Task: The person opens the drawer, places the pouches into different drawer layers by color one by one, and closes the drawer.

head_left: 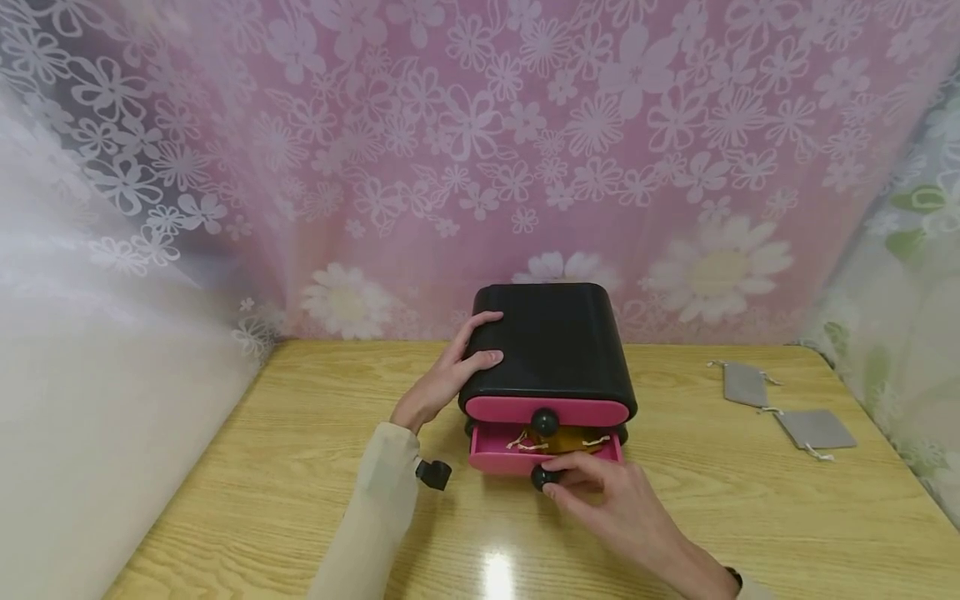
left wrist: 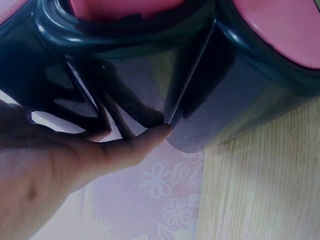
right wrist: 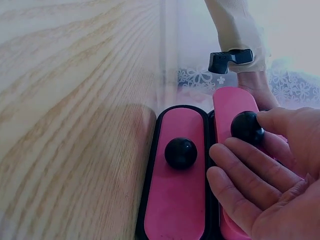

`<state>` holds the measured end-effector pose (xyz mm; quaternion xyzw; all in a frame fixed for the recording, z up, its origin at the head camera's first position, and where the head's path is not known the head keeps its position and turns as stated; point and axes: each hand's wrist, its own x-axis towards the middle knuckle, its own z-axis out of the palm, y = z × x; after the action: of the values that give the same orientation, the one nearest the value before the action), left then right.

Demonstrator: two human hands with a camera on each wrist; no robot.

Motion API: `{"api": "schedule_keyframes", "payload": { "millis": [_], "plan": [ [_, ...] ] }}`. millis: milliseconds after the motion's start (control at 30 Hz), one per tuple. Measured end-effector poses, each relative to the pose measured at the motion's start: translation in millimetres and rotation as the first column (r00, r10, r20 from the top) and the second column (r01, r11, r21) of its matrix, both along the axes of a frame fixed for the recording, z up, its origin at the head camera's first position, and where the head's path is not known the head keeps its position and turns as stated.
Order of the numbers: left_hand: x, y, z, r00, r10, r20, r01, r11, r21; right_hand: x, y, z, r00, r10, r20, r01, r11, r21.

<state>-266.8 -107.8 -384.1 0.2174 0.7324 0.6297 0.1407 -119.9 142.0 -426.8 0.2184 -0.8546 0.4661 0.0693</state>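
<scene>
The drawer box [head_left: 551, 342] is standing on the table [head_left: 300, 442], before the far curtain [head_left: 465, 125]; its middle drawer [head_left: 501, 463] is jutting toward the near side. Two pouches [head_left: 817, 428] are lying to the right.

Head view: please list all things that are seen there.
Cabinet: one, black, middle of table
Drawer fronts: two visible, pink, upper closed, lower pulled out
Knobs: two, black, one per front
Drawer contents: count unclear, amber, pale cords, lower drawer
Pouches: two, grey, table's right side
Table: one, light wood, under cabinet
Floral sheets: count unclear, pink and whitish, around table
Wrist gear: two, black, by sleeves
Sleeves: two, cream, on arms
Left hand: one, bare, on cabinet's left
Right hand: one, bare, pinching lower knob
</scene>
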Motion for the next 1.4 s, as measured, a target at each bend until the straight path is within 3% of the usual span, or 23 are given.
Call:
{"api": "schedule_keyframes", "payload": {
  "millis": [433, 1133, 1400],
  "plan": [
    [0.4, 0.9, 0.9, 1.0, -0.006, -0.006, 0.006, 1.0, -0.007, -8.1, -3.3, 1.3, 0.999, -0.048, 0.01, 0.049, 0.998, -0.026],
    [-0.5, -0.4, 0.5, 1.0, -0.021, 0.0, 0.021, 1.0, 0.002, -21.5, -2.4, 3.9, 0.987, -0.05, 0.151, 0.065, 0.993, -0.096],
    [-0.8, -1.1, 0.6, 1.0, -0.028, -0.003, 0.028, 1.0, 0.001, -24.9, -3.2, 4.1, 0.983, -0.078, 0.166, 0.093, 0.992, -0.082]
  ]
}}
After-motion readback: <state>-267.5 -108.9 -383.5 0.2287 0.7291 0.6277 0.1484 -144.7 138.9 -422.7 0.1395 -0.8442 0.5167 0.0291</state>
